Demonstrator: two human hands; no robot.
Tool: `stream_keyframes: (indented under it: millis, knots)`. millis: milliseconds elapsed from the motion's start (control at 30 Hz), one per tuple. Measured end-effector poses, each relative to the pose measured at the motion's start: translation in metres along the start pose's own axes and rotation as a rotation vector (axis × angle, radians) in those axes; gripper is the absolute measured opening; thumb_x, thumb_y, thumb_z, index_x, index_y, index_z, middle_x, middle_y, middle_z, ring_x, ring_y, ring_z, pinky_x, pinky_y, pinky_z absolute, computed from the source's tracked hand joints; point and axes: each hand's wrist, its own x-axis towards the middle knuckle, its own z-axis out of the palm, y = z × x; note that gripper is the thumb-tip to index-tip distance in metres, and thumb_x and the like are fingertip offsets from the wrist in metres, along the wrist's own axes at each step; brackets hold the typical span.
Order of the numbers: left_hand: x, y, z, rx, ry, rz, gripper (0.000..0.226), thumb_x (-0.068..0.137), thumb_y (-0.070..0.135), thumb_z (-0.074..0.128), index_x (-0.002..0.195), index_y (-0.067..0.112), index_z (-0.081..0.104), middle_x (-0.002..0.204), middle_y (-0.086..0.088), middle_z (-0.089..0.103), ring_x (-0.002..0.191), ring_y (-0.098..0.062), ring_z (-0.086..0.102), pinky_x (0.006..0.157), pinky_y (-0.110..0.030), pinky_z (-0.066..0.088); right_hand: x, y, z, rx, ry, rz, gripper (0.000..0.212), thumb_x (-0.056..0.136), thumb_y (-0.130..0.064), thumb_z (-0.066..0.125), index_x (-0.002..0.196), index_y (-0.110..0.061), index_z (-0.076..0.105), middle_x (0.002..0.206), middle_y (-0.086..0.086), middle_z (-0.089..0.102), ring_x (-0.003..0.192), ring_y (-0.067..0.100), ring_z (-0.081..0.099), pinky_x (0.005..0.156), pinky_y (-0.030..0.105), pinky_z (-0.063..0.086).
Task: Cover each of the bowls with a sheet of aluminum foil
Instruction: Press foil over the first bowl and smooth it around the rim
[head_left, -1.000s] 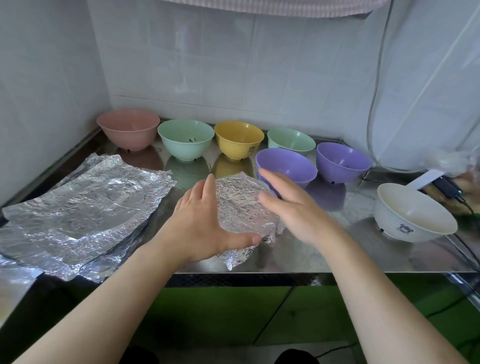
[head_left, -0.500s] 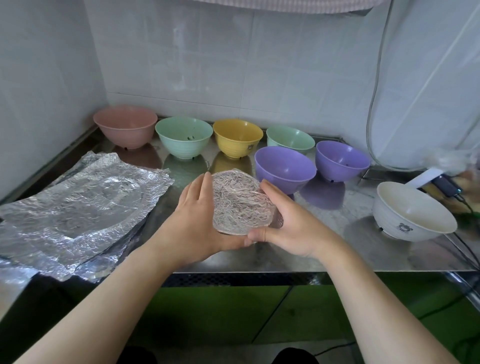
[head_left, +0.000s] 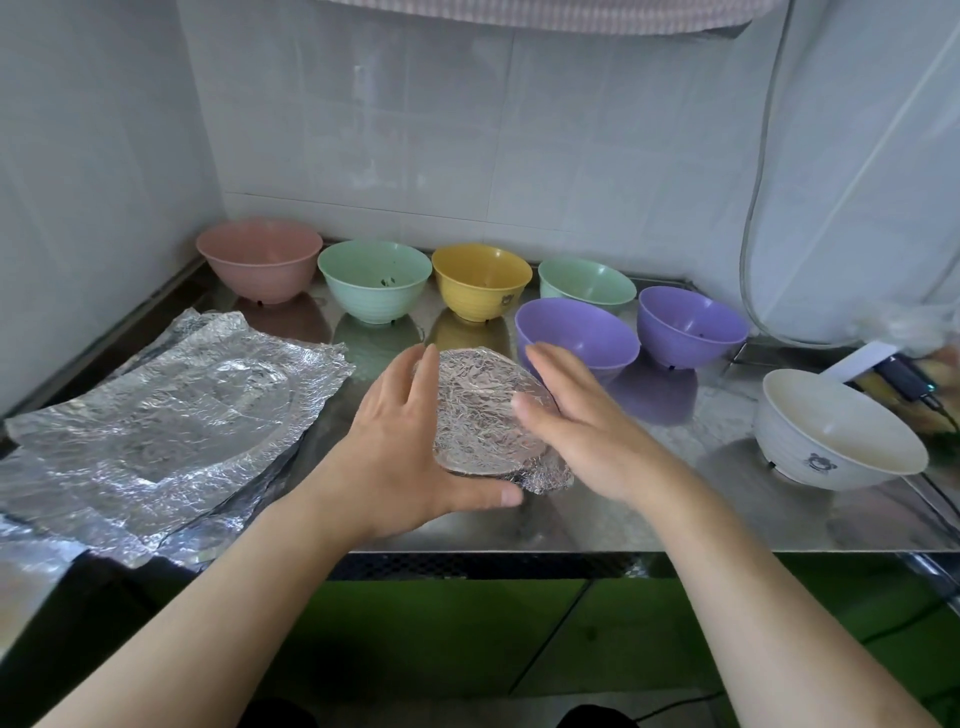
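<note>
White tiled walls (head_left: 467, 130) enclose a corner; below them runs a steel counter (head_left: 649, 499), reflective, with green cabinet fronts (head_left: 519, 634) beneath.

Item: stack of loose foil sheets (head_left: 156, 426), crumpled, lying flat at the counter's left, one edge overhanging the front.

Item: white bowl (head_left: 836, 431), uncovered, at the right, well apart from the rest, printed with a small emblem.

Item: row of uncovered bowls along the back wall: pink bowl (head_left: 260, 257), green bowl (head_left: 375, 278), yellow bowl (head_left: 482, 280), second green bowl (head_left: 587, 283), then two purple bowls, near purple bowl (head_left: 576, 332) and far purple bowl (head_left: 693, 322).

Item: foil-covered bowl (head_left: 480, 410), centre front, foil drawn over the mouth and bunched under the rim at the near right.

Item: left hand (head_left: 400, 447), fingers straight, palm against the bowl's left flank, thumb under the near edge. Right hand (head_left: 576, 415), fingers straight and together, pressing the right flank. Neither hand curls round anything.

Assessment: one bowl covered, seven outstanding. Risks: thin foil may tear if pressed hard over the rim; the loose bunch at the near right may spring open when released; the near purple bowl sits just beside the right hand and could be knocked; the overhanging sheets could slide off when one is pulled.
</note>
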Motion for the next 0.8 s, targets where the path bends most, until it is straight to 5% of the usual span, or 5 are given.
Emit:
stream_keyframes:
  millis: [167, 267, 567, 700, 800]
  knots:
    - [0.006, 0.015, 0.013, 0.129, 0.084, 0.015, 0.149, 0.058, 0.107, 0.040, 0.166, 0.014, -0.002, 0.174, -0.007, 0.001, 0.161, -0.020, 0.000, 0.129, -0.038, 0.002, 0.029, -0.021, 0.012, -0.159, -0.034, -0.061, 0.057, 0.115, -0.042, 0.035, 0.168, -0.024, 0.026, 0.176, -0.015, 0.017, 0.158, -0.003, 0.010, 0.115, 0.007, 0.002]
    - [0.007, 0.010, 0.014, 0.159, 0.103, 0.012, 0.145, 0.061, 0.106, 0.038, 0.166, 0.013, -0.001, 0.174, -0.010, 0.004, 0.161, -0.021, 0.002, 0.129, -0.038, 0.000, 0.033, -0.022, 0.014, -0.182, -0.021, -0.053, 0.057, 0.115, -0.043, 0.034, 0.168, -0.022, 0.029, 0.175, -0.012, 0.021, 0.158, 0.003, 0.015, 0.109, 0.008, 0.007]
    - [0.001, 0.000, -0.002, 0.009, 0.046, -0.089, 0.151, 0.056, 0.092, 0.070, 0.167, 0.020, -0.003, 0.175, -0.001, -0.004, 0.161, -0.023, 0.001, 0.131, -0.046, 0.015, 0.011, 0.006, -0.003, 0.143, -0.147, 0.021, 0.108, 0.081, -0.061, 0.076, 0.169, -0.030, 0.023, 0.167, -0.022, 0.028, 0.144, -0.009, 0.033, 0.119, 0.017, 0.029]
    - [-0.002, 0.003, 0.005, -0.043, 0.090, -0.088, 0.154, 0.054, 0.087, 0.075, 0.166, 0.012, 0.001, 0.174, -0.007, 0.003, 0.161, -0.020, 0.002, 0.129, -0.037, 0.014, 0.006, 0.024, 0.001, 0.084, -0.103, -0.031, 0.122, 0.066, -0.059, 0.093, 0.166, -0.025, 0.031, 0.165, -0.016, 0.037, 0.144, -0.012, 0.037, 0.114, 0.004, 0.028]
    - [-0.001, 0.001, 0.010, -0.017, 0.139, -0.071, 0.158, 0.049, 0.086, 0.077, 0.165, 0.005, 0.007, 0.171, -0.011, 0.014, 0.159, -0.025, 0.010, 0.126, -0.034, 0.014, 0.006, 0.028, 0.008, 0.060, -0.027, -0.056, 0.123, 0.063, -0.044, 0.099, 0.166, -0.025, 0.034, 0.165, -0.017, 0.037, 0.148, -0.006, 0.036, 0.126, 0.024, 0.029]
